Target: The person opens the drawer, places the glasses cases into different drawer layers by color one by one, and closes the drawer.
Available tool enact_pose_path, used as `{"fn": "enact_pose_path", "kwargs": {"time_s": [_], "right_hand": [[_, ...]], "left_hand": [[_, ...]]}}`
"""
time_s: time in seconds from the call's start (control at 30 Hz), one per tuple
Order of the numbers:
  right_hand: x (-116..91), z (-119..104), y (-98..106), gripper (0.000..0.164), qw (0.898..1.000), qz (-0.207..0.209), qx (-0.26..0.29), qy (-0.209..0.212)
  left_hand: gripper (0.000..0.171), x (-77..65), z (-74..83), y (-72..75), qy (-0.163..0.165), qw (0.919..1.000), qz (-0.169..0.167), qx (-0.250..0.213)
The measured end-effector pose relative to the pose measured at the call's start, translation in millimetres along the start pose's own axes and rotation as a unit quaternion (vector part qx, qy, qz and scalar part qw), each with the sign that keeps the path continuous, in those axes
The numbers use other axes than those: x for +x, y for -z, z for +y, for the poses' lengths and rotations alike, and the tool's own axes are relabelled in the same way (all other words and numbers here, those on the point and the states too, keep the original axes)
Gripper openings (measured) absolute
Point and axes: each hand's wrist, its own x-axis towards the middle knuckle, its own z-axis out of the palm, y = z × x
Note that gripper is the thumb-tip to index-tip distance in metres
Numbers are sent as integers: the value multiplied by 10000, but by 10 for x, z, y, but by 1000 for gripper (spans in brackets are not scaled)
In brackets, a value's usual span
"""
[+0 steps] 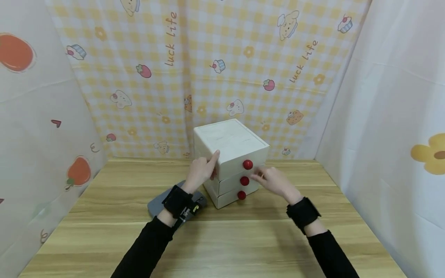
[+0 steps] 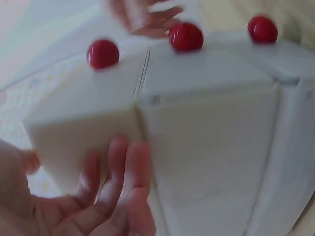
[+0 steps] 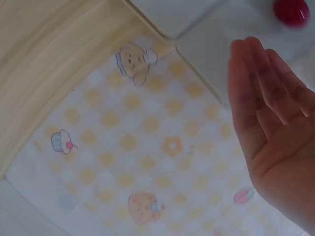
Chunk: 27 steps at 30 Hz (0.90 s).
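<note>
A small white three-drawer cabinet (image 1: 229, 143) with red round knobs stands on the table, turned at an angle. The top drawer (image 1: 236, 166) sits forward of the drawers beneath it. At the cabinet's upper left side is my left hand (image 1: 201, 170); in the left wrist view its bent fingers (image 2: 118, 167) lie against the top drawer's side. To the right of the knobs, my right hand (image 1: 276, 181) hovers close to the middle knob (image 1: 244, 180), holding nothing. The right wrist view shows its fingers (image 3: 268, 73) fairly straight in front of the cabinet.
A flat grey object (image 1: 156, 204) lies on the wooden table (image 1: 226, 247), left of the cabinet and partly hidden by the left wrist. A yellow checked curtain (image 1: 139, 96) hangs behind. White printed cloths enclose both sides.
</note>
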Motion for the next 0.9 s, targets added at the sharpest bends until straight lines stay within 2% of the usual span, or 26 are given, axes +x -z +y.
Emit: {"fn": "enact_pose_path", "kwargs": {"time_s": [0.1,0.23,0.33,0.4,0.53,0.63,0.7,0.77,0.87,0.9], "right_hand": [[-5,128,272,31,9995,-35,214,-231],[50,267,621,39,9971,-59,287,-699],[140,319,814,47,9954,-63,341,-898],[219,325,900,52,9943,-129,436,-965],[401,271,990,61,9918,-323,548,-1108],[516,228,1006,60,9898,-480,551,-1219],[581,217,994,58,9891,-566,488,-1270],[630,218,978,56,9884,-657,426,-1301],[684,230,950,55,9871,-787,398,-1337],[697,234,945,55,9869,-829,394,-1327]], "left_hand": [[61,-177,-25,-118,-340,9978,547,134],[49,-444,-66,-334,-842,9884,1136,554],[46,-602,-92,-523,-1043,9871,1037,624],[45,-664,-110,-653,-1008,9906,740,554],[43,-683,-148,-878,-586,9982,-123,78],[46,-622,-201,-1017,-114,9967,-723,-358],[49,-577,-251,-1102,343,9884,-1148,-937],[54,-532,-293,-1179,809,9760,-1427,-1434],[57,-455,-322,-1286,1520,9497,-1608,-2217],[58,-425,-320,-1315,1653,9449,-1609,-2323]]}}
